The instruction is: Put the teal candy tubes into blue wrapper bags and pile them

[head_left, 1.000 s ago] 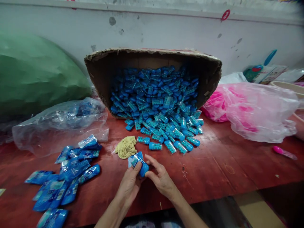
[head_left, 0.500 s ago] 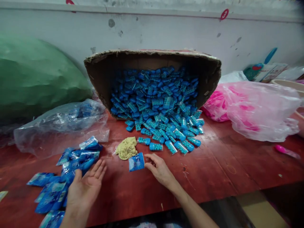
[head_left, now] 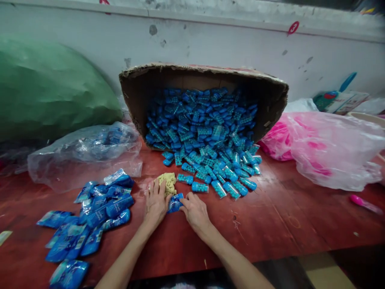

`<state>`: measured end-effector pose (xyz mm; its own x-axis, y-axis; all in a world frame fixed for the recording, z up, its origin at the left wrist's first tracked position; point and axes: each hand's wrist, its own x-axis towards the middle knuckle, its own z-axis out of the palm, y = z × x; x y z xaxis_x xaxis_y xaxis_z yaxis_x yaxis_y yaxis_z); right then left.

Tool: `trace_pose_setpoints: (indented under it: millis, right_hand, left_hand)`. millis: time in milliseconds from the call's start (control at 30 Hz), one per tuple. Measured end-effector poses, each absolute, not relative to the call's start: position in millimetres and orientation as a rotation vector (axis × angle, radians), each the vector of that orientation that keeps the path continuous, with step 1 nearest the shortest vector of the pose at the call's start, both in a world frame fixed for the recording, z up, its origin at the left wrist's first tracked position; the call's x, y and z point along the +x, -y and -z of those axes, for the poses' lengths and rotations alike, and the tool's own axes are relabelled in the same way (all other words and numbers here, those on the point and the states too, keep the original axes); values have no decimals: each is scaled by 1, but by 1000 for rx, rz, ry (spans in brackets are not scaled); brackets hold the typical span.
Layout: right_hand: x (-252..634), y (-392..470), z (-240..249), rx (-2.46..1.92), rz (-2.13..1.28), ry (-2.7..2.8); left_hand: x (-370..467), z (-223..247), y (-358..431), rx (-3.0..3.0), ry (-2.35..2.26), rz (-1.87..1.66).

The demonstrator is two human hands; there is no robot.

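Note:
A small flat blue packet (head_left: 175, 203) lies on the red table between my hands. My right hand (head_left: 195, 210) pinches its right edge between thumb and fingers. My left hand (head_left: 156, 202) rests with fingers spread on a crumpled yellow cloth (head_left: 169, 181), its thumb at the packet's left edge. Just behind are small clear bottles (head_left: 200, 187) with blue caps and blue beads, spilling from a tipped cardboard box (head_left: 132, 94). Left of my left hand lies a loose pile of filled blue packets (head_left: 98, 214).
A clear plastic bag (head_left: 75, 156) and a large green sack (head_left: 54, 88) stand at the left. On the right are a pink-and-clear plastic bag (head_left: 333, 144) and a pink-capped tube (head_left: 365, 204). The red table's (head_left: 255, 233) front edge runs below.
My left hand has moved right, from beside the packet pile onto the yellow cloth. My right hand stays at the small packet. The view has shifted slightly.

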<state>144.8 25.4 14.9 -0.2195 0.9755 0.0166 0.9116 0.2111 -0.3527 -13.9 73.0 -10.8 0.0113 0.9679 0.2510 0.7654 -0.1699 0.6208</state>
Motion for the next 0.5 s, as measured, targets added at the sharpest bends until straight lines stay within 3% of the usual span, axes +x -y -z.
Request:
trace_pose_setpoints:
  millis: [233,500]
  right_hand:
    - [142,-22,-7,-1668,-250,2185]
    - [158,-5,-25,-1762,-289,1935]
  left_hand:
    - [-21,3,-67,1541,-1489,-1213]
    - [-8,-33,-44,1134,-1608,-1294]
